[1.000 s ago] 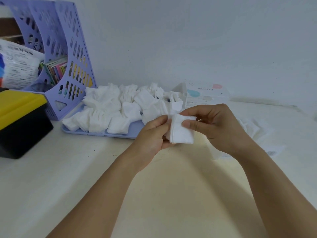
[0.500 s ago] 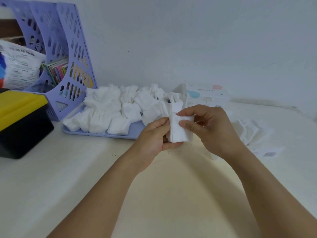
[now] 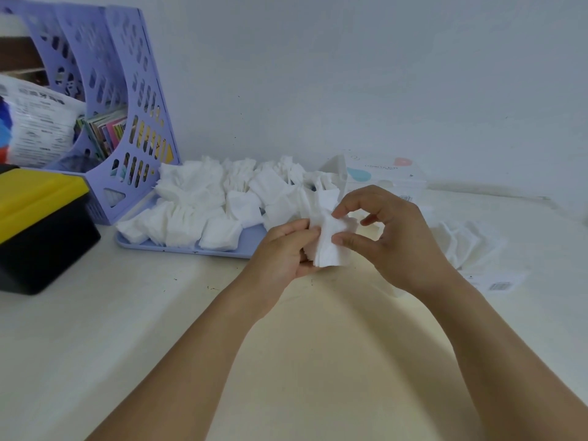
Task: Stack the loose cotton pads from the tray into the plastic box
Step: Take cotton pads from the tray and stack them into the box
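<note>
Between our two hands, above the white table, we hold a small stack of cotton pads upright on its edge. Our right hand pinches it from the right: the thumb presses the near face low down, the index fingertip touches the top edge, and the remaining fingers curl loosely behind, clear of the pads. Our left hand grips the stack from the left, thumb and fingers curled round its left edge, with the palm cupped under its lower corner. The layers of the stack fan apart slightly at the bottom.

Just behind our hands lies the lilac tray, heaped with loose cotton pads in crumpled little bundles; the nearest ones reach almost to our left knuckles. Behind our right hand, against the wall, stands a white box printed with a blue and a pink spot; we cannot tell whether it is the plastic box of the task. To the right of our right wrist a few more white pads lie spread on the table, with a barcoded slip beside them.

At the far left a lilac file rack holds coloured booklets and a printed packet, touching the tray's left end. In front of it sits a black case with a yellow lid.
</note>
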Demonstrator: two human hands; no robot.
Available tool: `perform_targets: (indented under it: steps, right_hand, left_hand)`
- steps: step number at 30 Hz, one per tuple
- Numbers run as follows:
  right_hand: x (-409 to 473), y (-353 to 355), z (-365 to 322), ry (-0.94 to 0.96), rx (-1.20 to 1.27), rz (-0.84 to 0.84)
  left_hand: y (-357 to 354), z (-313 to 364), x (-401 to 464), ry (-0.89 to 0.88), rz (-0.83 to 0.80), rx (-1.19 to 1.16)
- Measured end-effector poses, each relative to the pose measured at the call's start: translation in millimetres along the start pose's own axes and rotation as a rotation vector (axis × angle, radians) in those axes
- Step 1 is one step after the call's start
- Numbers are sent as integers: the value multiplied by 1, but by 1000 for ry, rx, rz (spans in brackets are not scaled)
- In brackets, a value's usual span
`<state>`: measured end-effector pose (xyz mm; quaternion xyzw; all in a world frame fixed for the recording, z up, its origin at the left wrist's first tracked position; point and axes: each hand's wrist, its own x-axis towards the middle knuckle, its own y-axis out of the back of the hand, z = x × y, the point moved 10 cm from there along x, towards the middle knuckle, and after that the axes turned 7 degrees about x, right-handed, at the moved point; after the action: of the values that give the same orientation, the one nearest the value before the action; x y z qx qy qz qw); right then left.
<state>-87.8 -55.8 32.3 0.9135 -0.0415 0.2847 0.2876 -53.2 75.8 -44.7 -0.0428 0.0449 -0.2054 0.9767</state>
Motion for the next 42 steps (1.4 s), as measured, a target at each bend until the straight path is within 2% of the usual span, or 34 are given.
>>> perform_targets:
  steps: [5, 12, 24, 31, 42]
  right_hand:
    - [0, -1, -4, 19, 23, -15]
    - [-1, -7, 6, -64, 58, -106]
    - [-1, -8, 2, -42, 50, -114]
    - [-1, -6, -6, 7, 45, -90]
    - [-3, -16, -15, 56, 12, -95]
  left_hand:
    - [5, -2, 0, 21, 54, -29]
    - [3, 1, -1, -5, 46, 41]
    - [0, -3, 2, -12, 1, 106]
    - [-1, -5, 2, 29, -21, 58]
    - [14, -10, 3, 78, 99, 67]
